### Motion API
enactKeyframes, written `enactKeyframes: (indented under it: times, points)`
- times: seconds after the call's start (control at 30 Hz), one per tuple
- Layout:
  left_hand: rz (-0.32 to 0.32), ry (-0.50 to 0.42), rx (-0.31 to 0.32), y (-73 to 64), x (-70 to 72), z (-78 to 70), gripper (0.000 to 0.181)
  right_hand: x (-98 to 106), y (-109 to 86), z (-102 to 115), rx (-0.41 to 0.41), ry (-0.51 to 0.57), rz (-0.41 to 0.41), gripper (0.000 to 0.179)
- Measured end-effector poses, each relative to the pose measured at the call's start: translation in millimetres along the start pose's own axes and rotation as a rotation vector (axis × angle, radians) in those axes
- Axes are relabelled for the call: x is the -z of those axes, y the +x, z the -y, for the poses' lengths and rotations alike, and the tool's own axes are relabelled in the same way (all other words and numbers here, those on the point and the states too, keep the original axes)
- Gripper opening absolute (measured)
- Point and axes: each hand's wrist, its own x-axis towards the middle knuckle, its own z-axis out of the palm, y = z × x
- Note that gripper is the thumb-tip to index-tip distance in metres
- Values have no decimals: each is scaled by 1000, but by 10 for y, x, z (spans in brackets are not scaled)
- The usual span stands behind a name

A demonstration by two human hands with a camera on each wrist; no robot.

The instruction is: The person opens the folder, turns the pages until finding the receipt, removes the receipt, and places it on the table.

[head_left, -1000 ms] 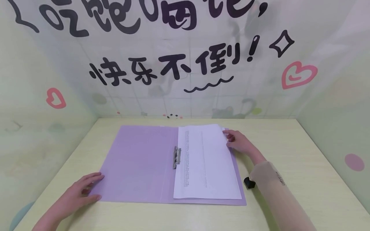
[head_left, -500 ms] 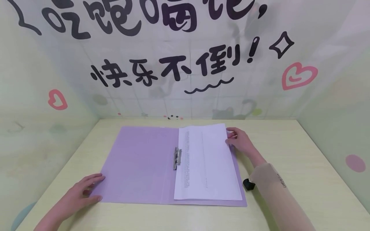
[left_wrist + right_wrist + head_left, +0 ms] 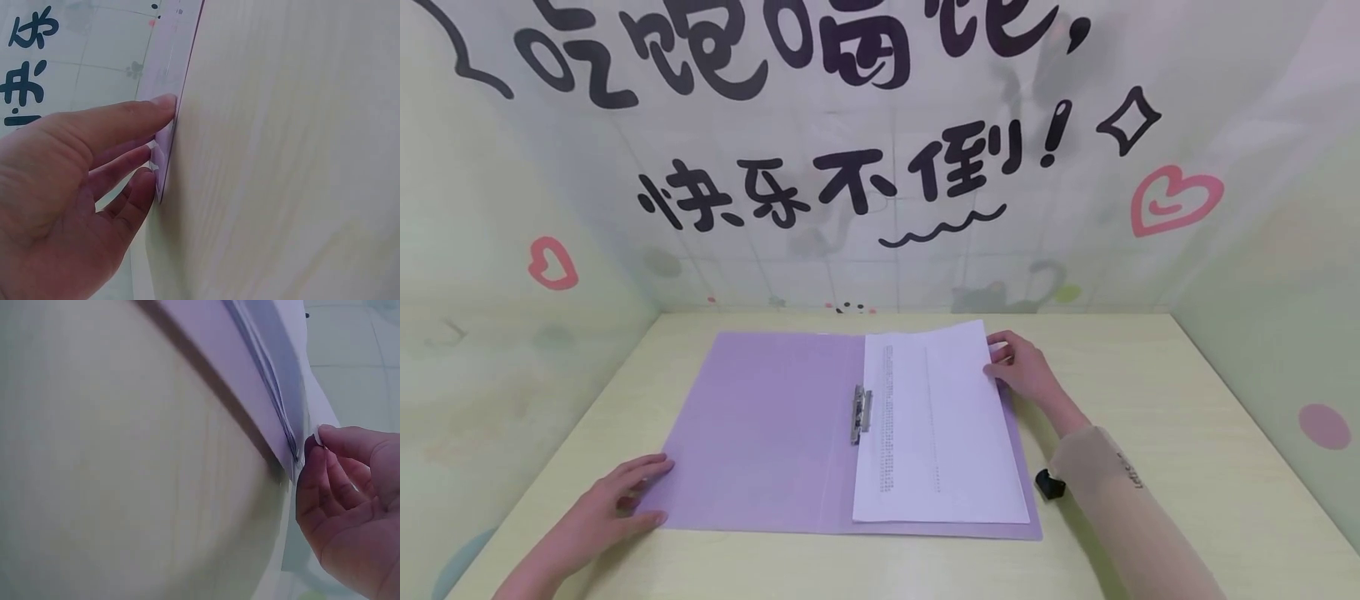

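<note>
On the head feed I have the purple folder (image 3: 760,425) lying open on the counter (image 3: 775,568), its metal clip (image 3: 861,415) near the middle and printed paper (image 3: 958,425) on its 3 o'clock half. The left hand (image 3: 602,512) touches the folder's 8 o'clock corner; the right hand (image 3: 1028,372) is near the paper's 1 o'clock corner. A black object (image 3: 1049,485) sits at the folder's 4 o'clock, beside the sleeve (image 3: 1123,492).

My left wrist feed shows that grip apart, fingertips against the folder's edge.

On the right wrist feed, the grip pinches the paper's edge.
</note>
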Motion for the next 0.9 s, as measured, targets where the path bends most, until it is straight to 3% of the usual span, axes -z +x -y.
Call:
enactKeyframes:
  times: [0.2, 0.4, 0.63, 0.9]
  points:
    - [-12, -7, -10, -15, -8, 26, 59, 39, -26, 39, 52, -65, -36, 39]
    - [10, -3, 21, -8, 5, 7, 59, 90, -32, 90, 77, -92, -44, 36]
    - [32, 4, 53, -9, 32, -37, 59, 133, -32, 125, 64, -97, -40, 36]
    - [34, 16, 59, -10, 16, -15, 61, 160, -32, 149, 112, -73, -55, 37]
